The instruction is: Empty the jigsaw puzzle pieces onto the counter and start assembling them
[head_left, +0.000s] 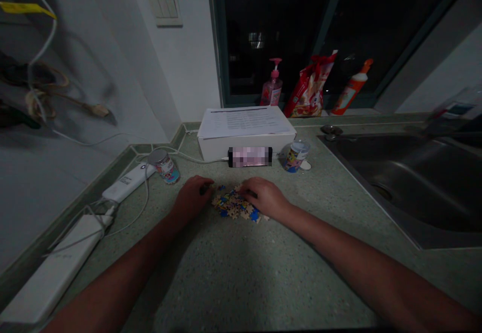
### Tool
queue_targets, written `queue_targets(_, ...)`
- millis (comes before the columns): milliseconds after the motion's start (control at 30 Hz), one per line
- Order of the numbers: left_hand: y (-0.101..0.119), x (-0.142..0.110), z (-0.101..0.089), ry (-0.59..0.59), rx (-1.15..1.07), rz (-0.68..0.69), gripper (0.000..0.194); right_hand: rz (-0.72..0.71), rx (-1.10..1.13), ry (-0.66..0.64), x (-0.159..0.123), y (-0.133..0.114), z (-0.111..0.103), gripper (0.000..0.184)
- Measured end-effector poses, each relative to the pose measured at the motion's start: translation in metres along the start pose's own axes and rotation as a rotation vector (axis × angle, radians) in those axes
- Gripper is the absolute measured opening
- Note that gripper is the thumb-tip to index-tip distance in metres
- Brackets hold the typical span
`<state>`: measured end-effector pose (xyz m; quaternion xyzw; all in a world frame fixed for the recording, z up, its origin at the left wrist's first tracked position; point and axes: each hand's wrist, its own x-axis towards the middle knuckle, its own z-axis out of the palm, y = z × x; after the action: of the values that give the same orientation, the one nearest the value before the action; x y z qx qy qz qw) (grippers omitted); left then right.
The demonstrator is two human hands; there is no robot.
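Note:
A loose pile of jigsaw puzzle pieces [234,206] lies on the countertop, some blue or yellow, others bare tan. My left hand [194,195] is at the pile's left edge, its fingers curled and thumb close to the fingertips; whatever they hold is too small to make out. From the right, my right hand [265,196] reaches over the pile with bent fingers, pinching a puzzle piece [238,188] at the far edge. A small blue piece [222,187] rests apart between the hands.
Behind the pile, a phone [250,156] with a blurred screen leans on a white box [214,145] topped with a paper sheet. Printed cans [165,168] [294,158] stand on either side. Power strips [56,267] and cables run along the left; a metal sink [414,182] is at right.

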<state>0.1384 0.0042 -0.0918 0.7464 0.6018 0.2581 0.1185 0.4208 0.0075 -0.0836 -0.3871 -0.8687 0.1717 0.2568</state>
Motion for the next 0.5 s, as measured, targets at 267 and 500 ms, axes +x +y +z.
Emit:
queue_targets(267,0.001,-0.002,0.0,-0.001,-0.001,0.0,0.025,0.059,-0.096,0.132,0.002,0.026,-0.012,0.013)
queue_targets(500,0.002,-0.002,-0.001,-0.005,0.0,0.002,0.025,0.03,-0.15,0.042,-0.001,0.033,-0.014,0.016)
